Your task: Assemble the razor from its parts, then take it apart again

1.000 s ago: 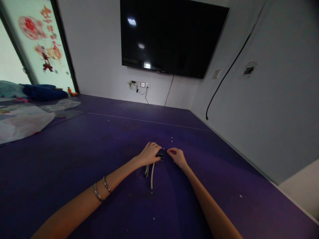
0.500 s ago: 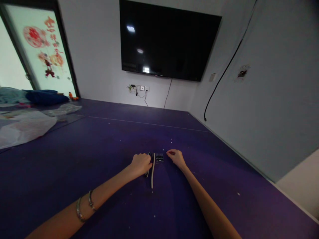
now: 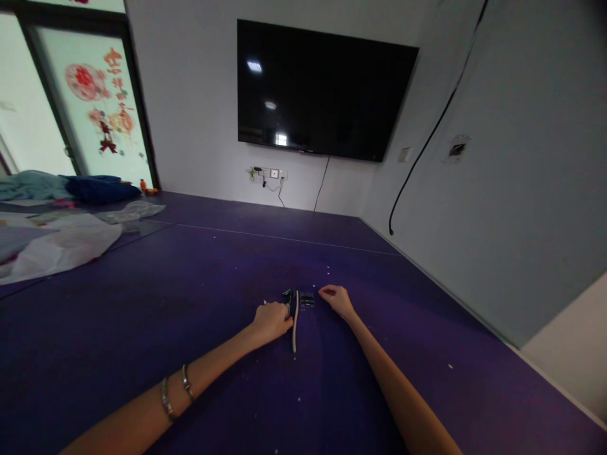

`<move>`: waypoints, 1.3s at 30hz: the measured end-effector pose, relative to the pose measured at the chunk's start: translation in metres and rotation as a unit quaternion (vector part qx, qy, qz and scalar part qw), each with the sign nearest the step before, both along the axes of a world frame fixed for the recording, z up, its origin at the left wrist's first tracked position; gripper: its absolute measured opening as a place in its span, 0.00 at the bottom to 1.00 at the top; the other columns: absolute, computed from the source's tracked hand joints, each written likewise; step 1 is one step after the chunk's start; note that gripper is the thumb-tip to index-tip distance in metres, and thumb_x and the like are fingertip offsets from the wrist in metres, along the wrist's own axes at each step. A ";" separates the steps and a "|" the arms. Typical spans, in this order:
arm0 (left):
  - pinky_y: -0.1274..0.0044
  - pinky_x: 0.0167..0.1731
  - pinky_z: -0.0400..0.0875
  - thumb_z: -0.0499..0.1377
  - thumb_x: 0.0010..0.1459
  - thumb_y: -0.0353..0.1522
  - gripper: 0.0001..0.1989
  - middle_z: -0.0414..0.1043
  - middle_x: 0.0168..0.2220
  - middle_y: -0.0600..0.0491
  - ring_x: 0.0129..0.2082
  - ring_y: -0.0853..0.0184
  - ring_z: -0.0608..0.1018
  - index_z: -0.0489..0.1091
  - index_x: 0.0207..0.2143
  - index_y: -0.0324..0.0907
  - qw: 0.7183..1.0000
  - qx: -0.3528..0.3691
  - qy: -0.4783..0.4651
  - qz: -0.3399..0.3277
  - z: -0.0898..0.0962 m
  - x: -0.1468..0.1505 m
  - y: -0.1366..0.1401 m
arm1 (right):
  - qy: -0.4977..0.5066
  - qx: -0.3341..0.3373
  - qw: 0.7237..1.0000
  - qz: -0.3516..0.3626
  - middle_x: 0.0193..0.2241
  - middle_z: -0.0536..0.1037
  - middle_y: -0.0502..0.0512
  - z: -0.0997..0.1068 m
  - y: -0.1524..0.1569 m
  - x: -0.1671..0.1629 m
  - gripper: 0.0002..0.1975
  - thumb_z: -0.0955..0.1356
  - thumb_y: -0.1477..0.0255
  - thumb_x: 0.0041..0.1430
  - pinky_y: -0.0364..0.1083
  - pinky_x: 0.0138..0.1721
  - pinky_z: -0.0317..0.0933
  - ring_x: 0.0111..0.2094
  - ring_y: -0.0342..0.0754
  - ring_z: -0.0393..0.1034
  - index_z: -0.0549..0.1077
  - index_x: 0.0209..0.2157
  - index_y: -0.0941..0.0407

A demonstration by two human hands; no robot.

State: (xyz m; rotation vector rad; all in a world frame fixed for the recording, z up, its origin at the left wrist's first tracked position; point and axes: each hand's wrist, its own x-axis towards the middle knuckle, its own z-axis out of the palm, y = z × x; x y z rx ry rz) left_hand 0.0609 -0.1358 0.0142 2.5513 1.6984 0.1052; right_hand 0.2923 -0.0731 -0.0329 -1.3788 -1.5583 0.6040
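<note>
My left hand (image 3: 272, 321) is closed around a small dark object (image 3: 287, 294), mostly hidden in the fist, whose kind I cannot make out. Its dark end shows just beyond the knuckles. Right beside these fingers a long pale strip (image 3: 295, 328), like a cord or thin tube, runs toward me on the purple surface (image 3: 190, 303). A small dark piece with pale lines (image 3: 307, 300) lies flat to the right of the strip. My right hand (image 3: 337, 299) is a little right of that piece, thumb and fingers pinched together; anything between them is too small to see.
Small white bits (image 3: 328, 270) are scattered on the surface. At the left lie a white plastic sheet (image 3: 71, 246) and blue cloth (image 3: 99, 188). A black cable (image 3: 427, 136) hangs along the right wall. A television (image 3: 322, 95) is mounted on the back wall.
The view has tipped up and shifted slightly left. My left hand sits a bit lower beside the strip, baring more of the dark end. My right hand keeps its pinch in nearly the same place.
</note>
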 end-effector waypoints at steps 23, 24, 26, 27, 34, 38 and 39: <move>0.70 0.34 0.69 0.48 0.56 0.38 0.15 0.75 0.35 0.46 0.37 0.56 0.77 0.71 0.35 0.41 0.994 0.043 -0.096 0.017 0.030 0.029 -0.013 | 0.325 -0.180 0.926 0.058 0.16 0.70 0.45 0.048 -0.052 -0.078 0.10 0.71 0.71 0.41 0.40 0.21 0.61 0.16 0.38 0.63 0.69 0.28 0.58; 0.69 0.34 0.69 0.48 0.57 0.38 0.15 0.75 0.35 0.46 0.38 0.56 0.77 0.71 0.36 0.41 0.994 0.048 -0.093 0.014 0.030 0.033 -0.014 | 0.327 -0.175 0.927 0.051 0.16 0.70 0.45 0.049 -0.053 -0.076 0.10 0.71 0.71 0.40 0.39 0.20 0.61 0.16 0.38 0.62 0.69 0.28 0.58; 0.69 0.34 0.68 0.48 0.57 0.39 0.16 0.75 0.36 0.45 0.38 0.55 0.76 0.71 0.37 0.41 0.994 0.055 -0.092 0.009 0.032 0.041 -0.016 | 0.324 -0.165 0.931 0.034 0.17 0.70 0.46 0.050 -0.055 -0.070 0.10 0.70 0.73 0.40 0.39 0.20 0.60 0.17 0.38 0.63 0.69 0.28 0.58; 0.70 0.34 0.68 0.48 0.57 0.40 0.16 0.75 0.36 0.45 0.38 0.56 0.76 0.70 0.37 0.41 0.994 0.056 -0.093 0.005 0.033 0.045 -0.017 | 0.320 -0.160 0.934 0.023 0.17 0.70 0.46 0.050 -0.055 -0.066 0.10 0.70 0.73 0.40 0.39 0.20 0.60 0.17 0.39 0.63 0.70 0.29 0.58; 0.75 0.32 0.66 0.49 0.56 0.46 0.20 0.74 0.33 0.49 0.36 0.61 0.76 0.70 0.32 0.41 0.994 0.024 -0.101 -0.025 0.035 0.049 -0.021 | 0.229 -0.122 0.963 -0.071 0.19 0.74 0.50 0.060 -0.060 0.001 0.09 0.69 0.74 0.42 0.40 0.22 0.61 0.19 0.41 0.66 0.74 0.31 0.59; 0.76 0.30 0.65 0.48 0.56 0.45 0.19 0.74 0.33 0.49 0.34 0.62 0.76 0.70 0.30 0.42 0.996 0.026 -0.080 -0.018 0.025 0.032 -0.012 | 0.130 -0.102 0.976 -0.145 0.14 0.71 0.48 0.065 -0.070 0.066 0.06 0.67 0.74 0.42 0.39 0.19 0.57 0.16 0.41 0.64 0.76 0.25 0.60; 0.76 0.29 0.65 0.48 0.56 0.45 0.18 0.74 0.32 0.49 0.33 0.62 0.76 0.70 0.30 0.42 0.997 0.024 -0.078 -0.016 0.022 0.027 -0.010 | 0.100 -0.097 0.977 -0.163 0.12 0.69 0.47 0.065 -0.073 0.081 0.05 0.67 0.74 0.41 0.38 0.18 0.55 0.16 0.41 0.63 0.76 0.22 0.60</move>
